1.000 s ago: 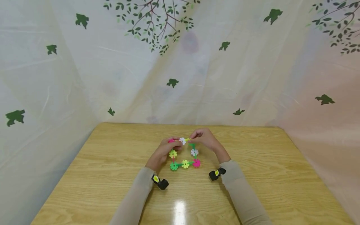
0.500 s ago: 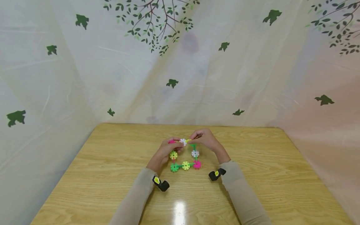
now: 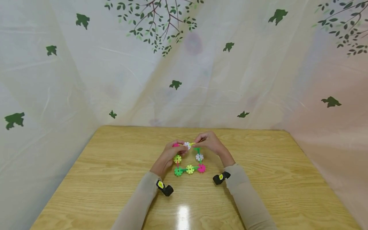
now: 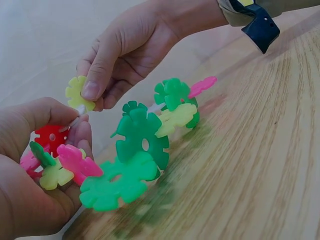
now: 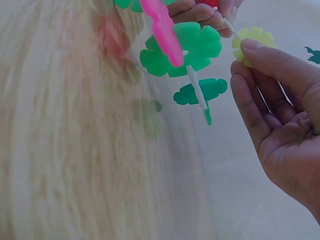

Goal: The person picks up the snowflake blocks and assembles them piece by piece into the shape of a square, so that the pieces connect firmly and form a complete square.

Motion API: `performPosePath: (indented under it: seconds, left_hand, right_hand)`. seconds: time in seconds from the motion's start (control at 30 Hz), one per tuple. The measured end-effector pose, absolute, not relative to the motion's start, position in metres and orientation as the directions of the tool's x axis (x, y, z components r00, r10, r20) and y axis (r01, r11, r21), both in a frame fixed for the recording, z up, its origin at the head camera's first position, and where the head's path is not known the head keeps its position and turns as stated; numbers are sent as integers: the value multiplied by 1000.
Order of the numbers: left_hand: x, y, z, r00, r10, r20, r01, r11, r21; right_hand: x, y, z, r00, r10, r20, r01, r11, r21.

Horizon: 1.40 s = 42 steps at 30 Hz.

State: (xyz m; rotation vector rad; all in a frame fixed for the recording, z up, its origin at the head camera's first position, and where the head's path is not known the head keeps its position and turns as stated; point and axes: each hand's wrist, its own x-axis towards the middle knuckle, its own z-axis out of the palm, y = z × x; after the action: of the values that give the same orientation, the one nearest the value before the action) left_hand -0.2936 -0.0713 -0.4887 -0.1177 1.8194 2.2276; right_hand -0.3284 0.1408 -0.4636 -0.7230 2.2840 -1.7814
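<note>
A chain of interlocking plastic snowflake discs bends into a near-square between the hands. My left hand (image 3: 166, 156) grips its far left corner, with thumb and fingers on a white disc (image 3: 187, 145); a pink disc (image 3: 176, 145) shows beside the fingers. Between thumb and fingertips, my right hand (image 3: 211, 142) pinches a yellow disc (image 4: 75, 93), which meets the white one edge to edge. Below the right fingers, the chain's green end disc (image 5: 201, 92) stands apart from the yellow disc. A pink disc (image 3: 201, 168) and a green disc (image 3: 178, 171) form the near corners.
The wooden table (image 3: 115, 191) reaches back to a pale curtain (image 3: 138, 80) printed with leaves and birds. A black wrist camera (image 3: 165, 188) sits on the left sleeve, another camera (image 3: 221, 178) on the right.
The chain and the left hand have shifted slightly toward the near side of the table. Both hands keep their hold, and the right hand stays almost in place.
</note>
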Motion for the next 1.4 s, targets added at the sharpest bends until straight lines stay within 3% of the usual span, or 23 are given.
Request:
performPosePath:
  seconds: [0.6, 1.4]
  left_hand:
    - [-295, -72, -485, -958, 152, -242, -267, -176, 947]
    - [-296, -77, -491, -966, 199, -167, -200, -160, 967]
  right_hand:
    - [-331, 141, -470, -865, -471, 174, -261, 126, -957]
    - [-330, 139, -467, -863, -496, 98, -230, 212, -950]
